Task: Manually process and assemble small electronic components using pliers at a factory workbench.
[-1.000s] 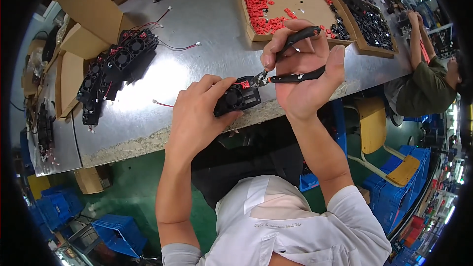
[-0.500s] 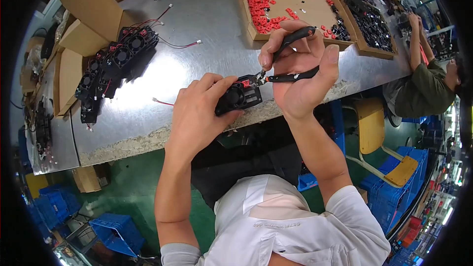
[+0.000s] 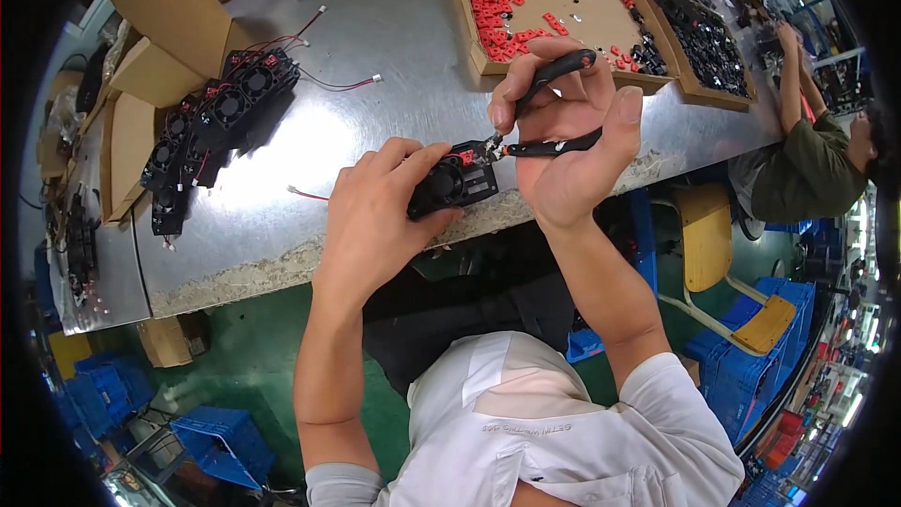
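Note:
My left hand [image 3: 374,211] is closed around a black fan unit [image 3: 439,185] near the table's front edge, thumb on the near side and fingers on the far side. A small red piece [image 3: 466,158] sits on the unit beside the fan. In my right hand [image 3: 584,145] are pliers [image 3: 554,147] with black handles, which stand spread apart between fingers and thumb. Their metal tip meets the unit's right end, next to the red piece. What the jaws grip is too small to make out. A thin red wire [image 3: 308,193] emerges from behind my left hand.
Several finished-looking fan units [image 3: 230,103] lie piled at left by an open cardboard box [image 3: 122,145]. A shallow cardboard tray [image 3: 479,54] holds red pieces; another holds black parts [image 3: 709,52]. Beyond them a person [image 3: 812,169] works at the table [image 3: 394,47]. A chair [image 3: 706,244] stands at right.
Both hands, the fan unit and the pliers have shifted very slightly left in the picture. The grip of each hand looks the same.

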`<state>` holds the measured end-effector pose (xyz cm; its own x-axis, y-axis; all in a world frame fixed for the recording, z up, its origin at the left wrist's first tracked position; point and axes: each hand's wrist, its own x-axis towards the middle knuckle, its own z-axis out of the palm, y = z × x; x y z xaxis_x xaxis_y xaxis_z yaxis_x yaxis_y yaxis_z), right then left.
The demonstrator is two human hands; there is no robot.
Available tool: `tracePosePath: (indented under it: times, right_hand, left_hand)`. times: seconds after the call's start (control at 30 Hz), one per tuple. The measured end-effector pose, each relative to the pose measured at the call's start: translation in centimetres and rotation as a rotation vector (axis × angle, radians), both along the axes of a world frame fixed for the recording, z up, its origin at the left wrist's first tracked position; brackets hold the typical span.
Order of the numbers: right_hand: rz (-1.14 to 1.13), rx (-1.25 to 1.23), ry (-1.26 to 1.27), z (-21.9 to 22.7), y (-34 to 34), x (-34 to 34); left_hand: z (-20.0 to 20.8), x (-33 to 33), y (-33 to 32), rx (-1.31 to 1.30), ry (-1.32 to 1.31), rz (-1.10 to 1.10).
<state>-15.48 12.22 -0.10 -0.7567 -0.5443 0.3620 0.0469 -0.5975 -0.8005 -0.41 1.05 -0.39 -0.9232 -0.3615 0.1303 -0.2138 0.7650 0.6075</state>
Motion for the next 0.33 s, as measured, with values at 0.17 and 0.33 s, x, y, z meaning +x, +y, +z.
tracePosePath:
  times: [0.17,0.33]
  right_hand:
    - [-0.045,0.043,0.030,-0.20,0.06,0.31]
    - [-0.071,0.069,0.066,0.04,-0.10,0.39]
  left_hand:
    - [-0.08,-0.07,-0.05,0.014,-0.009,-0.004]
    - [-0.06,-0.11,-0.07,0.010,-0.009,-0.005]
